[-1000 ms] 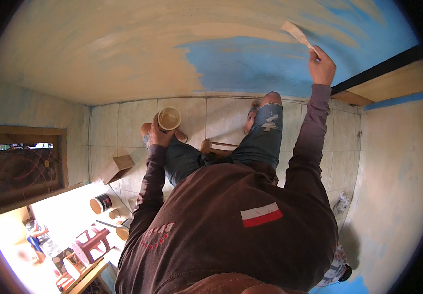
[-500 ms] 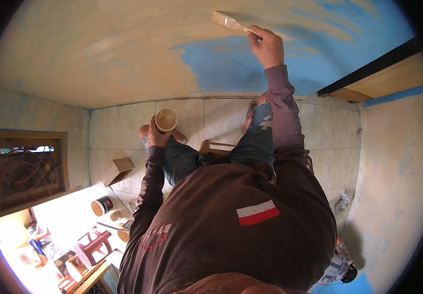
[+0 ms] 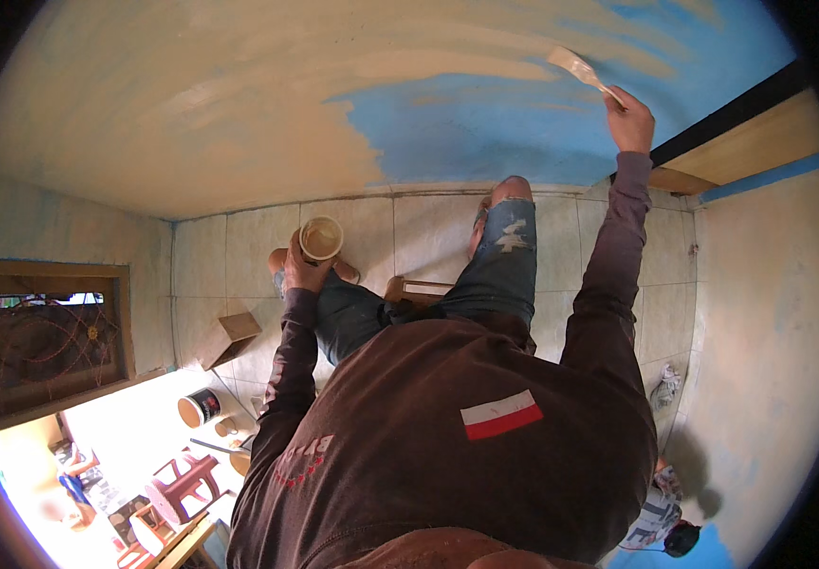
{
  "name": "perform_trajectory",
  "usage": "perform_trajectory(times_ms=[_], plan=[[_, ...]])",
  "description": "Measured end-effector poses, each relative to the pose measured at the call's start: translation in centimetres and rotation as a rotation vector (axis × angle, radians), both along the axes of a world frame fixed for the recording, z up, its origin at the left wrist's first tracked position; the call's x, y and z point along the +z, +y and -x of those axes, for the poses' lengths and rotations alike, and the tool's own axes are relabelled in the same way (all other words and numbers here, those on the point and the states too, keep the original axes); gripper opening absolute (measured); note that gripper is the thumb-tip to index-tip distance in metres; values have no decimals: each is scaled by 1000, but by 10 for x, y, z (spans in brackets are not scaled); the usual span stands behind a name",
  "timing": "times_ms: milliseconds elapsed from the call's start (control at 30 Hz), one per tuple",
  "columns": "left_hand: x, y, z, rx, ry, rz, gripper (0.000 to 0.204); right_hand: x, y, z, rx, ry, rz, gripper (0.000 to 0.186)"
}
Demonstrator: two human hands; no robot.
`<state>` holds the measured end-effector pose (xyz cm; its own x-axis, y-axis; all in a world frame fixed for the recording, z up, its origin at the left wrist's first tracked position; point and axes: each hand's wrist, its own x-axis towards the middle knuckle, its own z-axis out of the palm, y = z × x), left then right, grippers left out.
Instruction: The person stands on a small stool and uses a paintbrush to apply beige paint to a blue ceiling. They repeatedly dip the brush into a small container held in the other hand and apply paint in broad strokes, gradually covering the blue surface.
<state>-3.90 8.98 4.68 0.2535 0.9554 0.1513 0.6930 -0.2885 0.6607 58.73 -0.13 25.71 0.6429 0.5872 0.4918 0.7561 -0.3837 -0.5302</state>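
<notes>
My right hand (image 3: 630, 121) is closed round the handle of a paintbrush (image 3: 580, 69), its bristles against the wall. Beige paint coats the brush. The wall (image 3: 239, 123) is beige on the left, with a blue patch (image 3: 466, 128) in the middle and more blue toward the right. My left hand (image 3: 306, 267) grips a round paint tub (image 3: 321, 238) from its near left side. Light beige paint shows inside the tub, which is held above the tiled floor near my left foot.
A black beam (image 3: 727, 119) juts out at the right. An open box (image 3: 231, 339) stands on the floor at the left, near a paint bucket (image 3: 199, 408) and a dark red plastic chair (image 3: 184, 487). Another person (image 3: 656, 512) is behind me on the right.
My right hand has swept the paintbrush to the right along the wall, and a beige streak now runs along the blue patch's upper edge. My left hand keeps the tub nearly still.
</notes>
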Motion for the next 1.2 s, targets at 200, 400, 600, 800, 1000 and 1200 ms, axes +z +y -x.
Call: perform_trajectory(times_ms=[200,400,600,800,1000,1200], plan=[[-6,-1,2,-6,-65,28,96,25,-22,48,-66,-34,-97,28],[5,-5,-2,34,-32,35,97,10,67,162,458,-5,-293,23],[-4,7,3,73,-22,57,99,-21,153,214,494,-84,-126,23],[-18,4,10,44,-113,37,96,-35,139,178,372,58,-129,25],[-15,3,0,26,-110,15,92,-20,87,157,252,90,-68,25],[-16,7,-2,-2,-124,11,90,-49,94,202,519,24,-208,18]])
